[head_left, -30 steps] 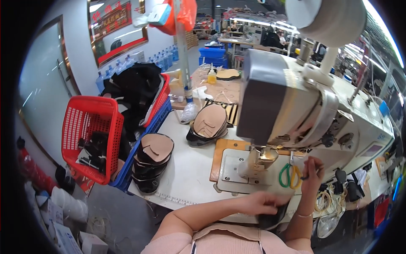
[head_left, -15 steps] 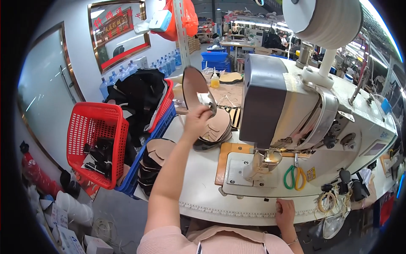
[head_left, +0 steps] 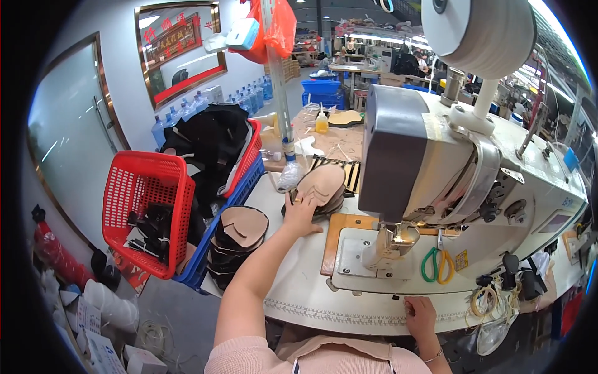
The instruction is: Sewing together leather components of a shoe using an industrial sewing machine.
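My left hand is at the near left edge of a stack of beige, dark-edged shoe-sole-shaped pieces. Its fingers touch the stack's side, and the thumb sticks out to the right, apart from them. Curled in, my right hand rests on the front edge of the sewing table; nothing shows in it. A second stack of similar pieces lies left of my left forearm. On the right stands a post-bed sewing machine, its needle area over the post.
Green-and-yellow-handled scissors lie beside the machine base. Left of the table are a red basket with black pieces and a blue crate. A metal pole rises behind the stack. Cords and a tape roll hang at the front right.
My left hand has come down from holding a sole-shaped piece in the air to the edge of the far stack. That piece is no longer raised. My right hand has barely moved.
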{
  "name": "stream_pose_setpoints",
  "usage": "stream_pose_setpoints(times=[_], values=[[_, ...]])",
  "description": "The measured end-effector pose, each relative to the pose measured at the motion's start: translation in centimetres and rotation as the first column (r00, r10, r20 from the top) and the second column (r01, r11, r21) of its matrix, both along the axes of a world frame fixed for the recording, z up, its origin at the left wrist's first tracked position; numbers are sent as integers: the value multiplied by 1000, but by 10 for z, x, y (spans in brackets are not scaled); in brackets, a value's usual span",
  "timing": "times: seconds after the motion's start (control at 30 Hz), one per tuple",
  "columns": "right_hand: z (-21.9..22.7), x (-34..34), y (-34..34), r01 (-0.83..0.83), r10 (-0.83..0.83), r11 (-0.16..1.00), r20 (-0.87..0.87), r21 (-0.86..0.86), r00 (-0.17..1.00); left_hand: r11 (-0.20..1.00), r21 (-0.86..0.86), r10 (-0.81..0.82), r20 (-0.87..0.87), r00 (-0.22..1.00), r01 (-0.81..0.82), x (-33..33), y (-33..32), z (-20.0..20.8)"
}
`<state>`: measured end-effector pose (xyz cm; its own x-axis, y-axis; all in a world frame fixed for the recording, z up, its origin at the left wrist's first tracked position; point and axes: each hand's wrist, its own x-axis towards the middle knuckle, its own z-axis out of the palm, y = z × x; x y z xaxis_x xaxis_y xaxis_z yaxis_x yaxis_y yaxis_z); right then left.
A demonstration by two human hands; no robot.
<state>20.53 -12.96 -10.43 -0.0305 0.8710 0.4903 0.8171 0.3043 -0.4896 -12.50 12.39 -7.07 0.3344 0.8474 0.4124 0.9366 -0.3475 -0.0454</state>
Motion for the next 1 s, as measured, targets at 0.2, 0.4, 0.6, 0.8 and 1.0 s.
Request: stream_pose_setpoints(times=[0.2, 0.4, 0.6, 0.8, 1.0], values=[[2, 1, -1, 10, -10, 1000, -12, 27, 1000, 995, -66, -85, -123, 989, 77, -1, 5, 17], [2, 1, -4, 12, -13, 1000, -31, -20, 999, 844, 529, 80, 40, 996, -89, -68, 34, 45], [1, -4, -1, 0, 0, 1000, -20, 17, 1000, 914, -131, 362, -164, 918, -384, -116, 57, -4], [5, -1, -5, 35, -35, 999, -55, -12, 998, 867, -67, 491, -70, 869, -495, -118, 7, 74], [7, -5, 1, -50, 50, 998, -9, -36, 999, 776, -269, 548, -161, 821, -571, -191, -64, 33]])
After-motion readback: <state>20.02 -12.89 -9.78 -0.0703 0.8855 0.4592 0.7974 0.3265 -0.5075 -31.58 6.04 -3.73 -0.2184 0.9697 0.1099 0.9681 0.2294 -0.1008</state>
